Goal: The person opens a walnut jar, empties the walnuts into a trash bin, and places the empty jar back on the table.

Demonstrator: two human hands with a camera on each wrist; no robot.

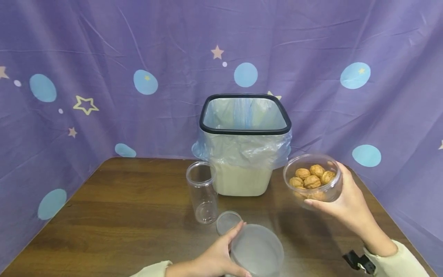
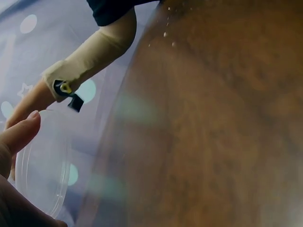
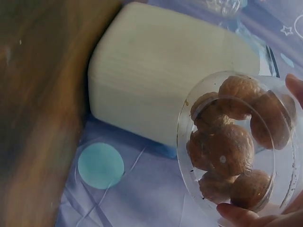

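Observation:
My right hand (image 1: 351, 206) grips a clear round plastic tub (image 1: 331, 194) by its side, raised at the right of the bin. Several brown walnuts (image 1: 312, 181) lie inside; through the tub's base they show as a cluster of walnuts (image 3: 230, 150) in the right wrist view. Low in the centre of the head view, my left hand (image 1: 219, 254) holds a large round translucent lid (image 1: 257, 248) by its edge, thumb and fingers spread around it. The same lid (image 2: 45, 163) appears edge-on in the left wrist view.
Behind the hands stands a cream bin (image 1: 240, 181) with a black rim and a bluish plastic liner. Left of it, a tall clear jar (image 1: 204, 196) stands lidless on the brown wooden table (image 1: 114, 207). A smaller round lid (image 1: 227, 222) lies beyond my left fingers. Purple curtain (image 1: 173, 46) surrounds the table.

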